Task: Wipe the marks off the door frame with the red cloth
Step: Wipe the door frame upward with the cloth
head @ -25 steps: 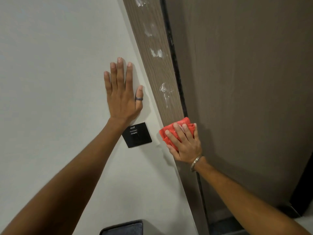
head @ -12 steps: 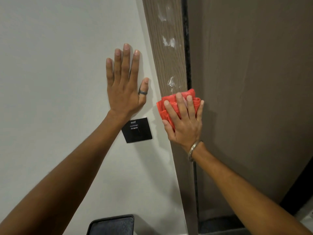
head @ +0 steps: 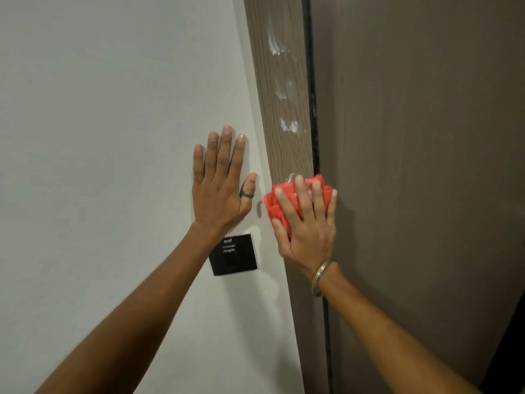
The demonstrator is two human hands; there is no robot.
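Since the earlier frame our right hand point(head: 308, 226) has slid the red cloth point(head: 279, 204) up the door frame point(head: 287, 155) to the lowest mark point(head: 291, 177). Wiping underway; next, we judge, push upward over three marks. Right grip: flat, fingers spread, pressing cloth. Left hand point(head: 220, 191) open, flat on wall point(head: 113, 137).

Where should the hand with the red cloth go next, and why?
Probably straight up the door frame. The right hand presses the red cloth flat just under a small white mark, and more white marks sit higher on the frame. The left hand rests flat on the wall, likely for balance.
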